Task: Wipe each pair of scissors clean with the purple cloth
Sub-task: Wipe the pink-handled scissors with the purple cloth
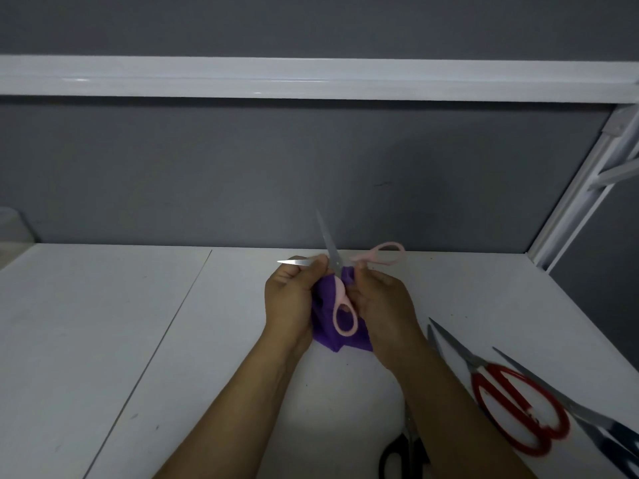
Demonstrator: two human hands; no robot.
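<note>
Left hand [290, 295] fingers pinch a blade of the open pink scissors [340, 288]; right hand [383, 299] fingers grip the purple cloth [325, 337] between both hands. A slip along the edge could cut skin.

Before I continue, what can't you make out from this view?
Head view:
- Purple cloth: largely hidden by left hand, right hand and pink scissors.
- Black scissors: blades partly behind right forearm, handles cut by bottom edge.
- Blue-handled scissors: handles cut by right edge.
</note>
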